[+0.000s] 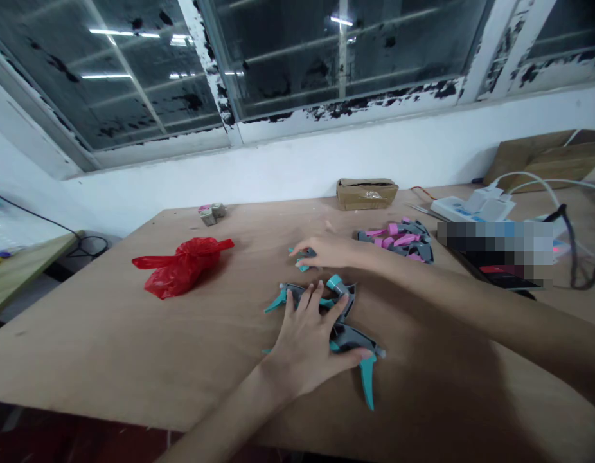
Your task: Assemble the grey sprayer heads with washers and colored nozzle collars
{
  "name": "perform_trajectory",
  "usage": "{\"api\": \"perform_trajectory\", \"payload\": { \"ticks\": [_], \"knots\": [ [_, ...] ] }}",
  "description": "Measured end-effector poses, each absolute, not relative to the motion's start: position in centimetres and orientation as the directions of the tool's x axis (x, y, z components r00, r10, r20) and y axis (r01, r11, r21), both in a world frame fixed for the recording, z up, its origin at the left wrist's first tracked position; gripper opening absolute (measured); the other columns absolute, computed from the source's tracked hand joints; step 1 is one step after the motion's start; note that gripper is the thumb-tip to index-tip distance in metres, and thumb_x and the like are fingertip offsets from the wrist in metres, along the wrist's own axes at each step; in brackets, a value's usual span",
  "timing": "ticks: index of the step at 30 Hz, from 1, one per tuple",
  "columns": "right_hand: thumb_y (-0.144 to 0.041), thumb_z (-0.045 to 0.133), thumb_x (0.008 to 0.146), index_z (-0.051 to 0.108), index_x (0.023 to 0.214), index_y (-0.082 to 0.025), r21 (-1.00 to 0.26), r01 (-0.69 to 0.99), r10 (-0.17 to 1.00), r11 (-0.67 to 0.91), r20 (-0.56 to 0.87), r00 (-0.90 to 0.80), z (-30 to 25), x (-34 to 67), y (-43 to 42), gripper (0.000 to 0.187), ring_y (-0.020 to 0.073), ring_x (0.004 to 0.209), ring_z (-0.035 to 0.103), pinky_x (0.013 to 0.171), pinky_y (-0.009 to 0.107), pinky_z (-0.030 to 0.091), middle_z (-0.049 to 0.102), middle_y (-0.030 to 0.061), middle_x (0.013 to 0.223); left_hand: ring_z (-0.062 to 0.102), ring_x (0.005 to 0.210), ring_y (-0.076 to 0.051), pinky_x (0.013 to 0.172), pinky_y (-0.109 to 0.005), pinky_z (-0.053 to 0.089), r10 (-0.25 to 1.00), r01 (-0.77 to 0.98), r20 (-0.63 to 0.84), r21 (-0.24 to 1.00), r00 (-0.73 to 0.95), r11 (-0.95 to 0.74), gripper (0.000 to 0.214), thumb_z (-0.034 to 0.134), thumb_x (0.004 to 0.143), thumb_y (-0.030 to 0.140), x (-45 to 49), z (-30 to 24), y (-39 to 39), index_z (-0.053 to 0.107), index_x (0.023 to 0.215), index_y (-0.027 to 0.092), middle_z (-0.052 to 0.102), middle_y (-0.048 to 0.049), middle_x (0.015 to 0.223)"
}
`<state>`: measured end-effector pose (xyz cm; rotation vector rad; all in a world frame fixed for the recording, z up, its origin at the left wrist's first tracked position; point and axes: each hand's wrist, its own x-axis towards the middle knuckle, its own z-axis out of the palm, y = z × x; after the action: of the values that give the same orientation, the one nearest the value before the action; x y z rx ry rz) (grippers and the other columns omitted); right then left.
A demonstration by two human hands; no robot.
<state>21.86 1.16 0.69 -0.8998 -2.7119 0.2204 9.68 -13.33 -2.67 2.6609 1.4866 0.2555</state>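
Note:
Grey and teal trigger sprayer heads point(358, 337) lie in a loose group near the middle of the wooden table. My left hand point(307, 334) rests over them with its fingers spread, covering part of the group. One teal trigger point(368, 384) sticks out below its thumb, and a teal round collar point(334, 282) shows above its fingers. Farther back, my right hand point(317, 251) has its fingers bent around another small grey and teal sprayer head point(302, 264), mostly hidden by the hand.
Grey and pink sprayer heads point(398, 239) are heaped right of my right hand. A red plastic bag point(186, 265) lies left. A cardboard box point(366, 194) stands at the wall. A power strip point(459, 209) with cables and a dark device point(490, 257) sit right.

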Motion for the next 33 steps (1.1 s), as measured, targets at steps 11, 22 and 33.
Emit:
{"api": "perform_trajectory", "payload": {
  "ticks": [11, 22, 33],
  "knots": [
    [-0.057, 0.061, 0.072, 0.054, 0.119, -0.019, -0.480, 0.538, 0.670, 0.693, 0.155, -0.726, -2.4, 29.0, -3.8, 0.060, 0.0294, 0.107, 0.052, 0.090, 0.040, 0.036, 0.059, 0.0118, 0.115, 0.034, 0.128, -0.032, 0.099, -0.053, 0.038, 0.818, 0.814, 0.309, 0.180, 0.486, -0.552, 0.049, 0.045, 0.087, 0.048, 8.2, -1.2, -15.6, 0.043, 0.130, 0.024, 0.034, -0.0112, 0.141],
    [-0.038, 0.074, 0.063, 0.053, 0.078, -0.018, -0.824, 0.401, 0.861, 0.400, 0.188, -0.472, -3.6, 29.9, -3.7, 0.032, 0.0152, 0.068, 0.058, 0.060, 0.027, 0.043, 0.060, 0.0002, 0.073, 0.031, 0.130, -0.032, 0.101, -0.052, 0.035, 0.791, 0.843, 0.340, -0.010, 0.509, -0.538, 0.050, 0.050, 0.085, 0.047, 6.4, -4.3, -13.3, 0.047, 0.127, 0.021, 0.037, -0.0129, 0.139],
    [-0.035, 0.072, 0.067, 0.047, 0.077, -0.019, -0.975, 0.134, 0.890, 0.178, 0.102, -0.444, -3.6, 33.9, -6.4, 0.031, 0.0136, 0.072, 0.060, 0.067, 0.029, 0.048, 0.058, -0.0019, 0.075, 0.041, 0.121, -0.033, 0.096, -0.053, 0.038, 0.858, 0.927, 0.368, -0.030, 0.357, -0.373, 0.047, 0.047, 0.086, 0.047, 4.6, -4.0, -10.6, 0.053, 0.120, 0.015, 0.047, -0.0161, 0.129]
  ]
}}
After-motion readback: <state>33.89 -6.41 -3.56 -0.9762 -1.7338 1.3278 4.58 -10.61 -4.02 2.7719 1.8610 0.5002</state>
